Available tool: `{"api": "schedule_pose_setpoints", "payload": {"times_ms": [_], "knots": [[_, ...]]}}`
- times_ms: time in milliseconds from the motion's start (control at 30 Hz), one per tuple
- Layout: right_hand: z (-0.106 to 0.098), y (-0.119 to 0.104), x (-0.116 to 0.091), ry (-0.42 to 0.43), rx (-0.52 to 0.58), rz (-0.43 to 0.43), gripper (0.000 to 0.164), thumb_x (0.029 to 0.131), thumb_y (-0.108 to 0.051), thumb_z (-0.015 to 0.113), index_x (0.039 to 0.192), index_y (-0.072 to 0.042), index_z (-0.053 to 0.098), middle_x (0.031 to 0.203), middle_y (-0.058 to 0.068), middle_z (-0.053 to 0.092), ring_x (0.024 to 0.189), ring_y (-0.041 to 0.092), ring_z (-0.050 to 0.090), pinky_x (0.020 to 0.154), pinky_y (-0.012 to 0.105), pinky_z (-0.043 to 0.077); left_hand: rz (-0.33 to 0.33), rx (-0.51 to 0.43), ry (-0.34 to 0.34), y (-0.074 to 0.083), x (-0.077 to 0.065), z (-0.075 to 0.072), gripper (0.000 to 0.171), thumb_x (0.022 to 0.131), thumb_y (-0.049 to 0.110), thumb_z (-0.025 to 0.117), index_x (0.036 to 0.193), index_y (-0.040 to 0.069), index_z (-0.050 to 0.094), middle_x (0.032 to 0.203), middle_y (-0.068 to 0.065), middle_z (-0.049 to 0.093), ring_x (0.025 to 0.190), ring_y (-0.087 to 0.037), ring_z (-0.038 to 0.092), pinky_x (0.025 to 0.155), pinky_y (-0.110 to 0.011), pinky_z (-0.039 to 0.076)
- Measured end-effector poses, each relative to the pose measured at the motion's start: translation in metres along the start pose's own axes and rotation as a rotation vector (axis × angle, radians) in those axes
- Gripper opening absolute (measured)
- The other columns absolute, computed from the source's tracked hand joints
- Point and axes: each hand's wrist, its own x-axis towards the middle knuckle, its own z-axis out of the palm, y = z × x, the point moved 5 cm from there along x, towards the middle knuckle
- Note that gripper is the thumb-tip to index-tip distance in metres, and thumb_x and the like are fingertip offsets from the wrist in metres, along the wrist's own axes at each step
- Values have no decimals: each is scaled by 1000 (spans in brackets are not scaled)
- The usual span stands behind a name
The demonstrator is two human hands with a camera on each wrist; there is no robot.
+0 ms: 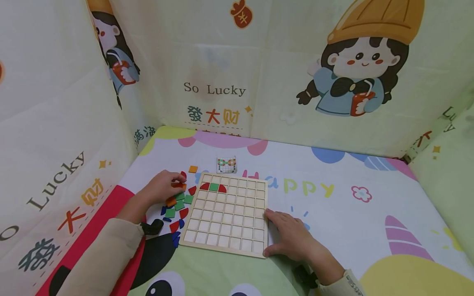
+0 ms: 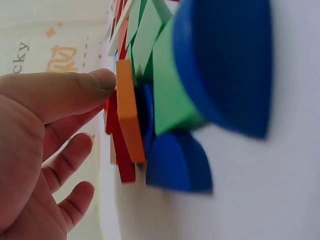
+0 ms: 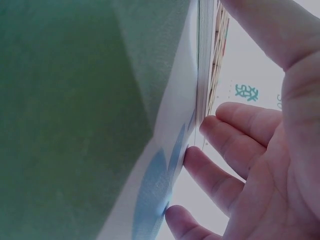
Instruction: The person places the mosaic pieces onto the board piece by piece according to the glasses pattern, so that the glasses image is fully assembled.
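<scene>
My left hand (image 1: 164,188) reaches into a loose pile of coloured tiles left of a wooden grid board (image 1: 229,253). In the left wrist view its thumb tip meets the edge of an orange square tile (image 2: 130,112), with a red tile (image 2: 123,155) just behind; I cannot tell whether the fingers pinch either one. Green square tiles (image 1: 170,213) and blue curved tiles (image 2: 180,162) lie close by. My right hand (image 1: 290,234) rests at the board's near right corner, fingers extended along its side. On the board, a green square (image 1: 214,187) sits between two red rounded tiles (image 1: 222,188).
A small pattern card (image 1: 226,165) lies behind the board. Another orange square (image 1: 193,169) is apart from the pile, near the board's far left corner. The printed cloth table (image 1: 355,222) meets patterned curtains (image 1: 274,90) at the back and sides.
</scene>
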Motion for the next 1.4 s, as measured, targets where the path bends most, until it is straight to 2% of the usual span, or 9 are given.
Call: {"api": "schedule_pose_setpoints", "payload": {"times_ms": [233, 567, 1067, 1400], "knots": [[1, 0, 0, -8, -1, 2, 106, 63, -52, 90, 147, -5, 48, 146, 13, 52, 132, 36, 46, 95, 63, 39, -15, 4, 26, -3, -11, -4, 38, 88, 12, 75, 124, 3, 68, 121, -21, 60, 114, -39, 51, 77, -39, 58], [0, 0, 0, -6, -1, 2, 105, 63, -52, 90, 146, -5, 48, 146, 13, 51, 132, 36, 46, 95, 62, 39, -31, -51, -5, 2, -26, 0, 33, 85, 11, 78, 116, 4, 70, 119, -20, 60, 113, -38, 51, 74, -38, 59], [0, -2, -1, -6, -2, 7, 103, 63, -51, 90, 146, -6, 49, 146, 13, 52, 133, 36, 46, 95, 63, 39, -5, 32, -4, 0, -24, 4, 32, 83, 13, 81, 112, 4, 70, 108, -16, 60, 109, -36, 51, 71, -37, 59], [-1, -2, 0, -8, 0, 4, 104, 63, -52, 90, 147, -6, 48, 147, 13, 51, 133, 36, 46, 96, 62, 39, -1, 55, 13, -1, -22, 5, 37, 80, 15, 84, 113, 3, 70, 108, -16, 61, 109, -36, 51, 70, -37, 59]]}}
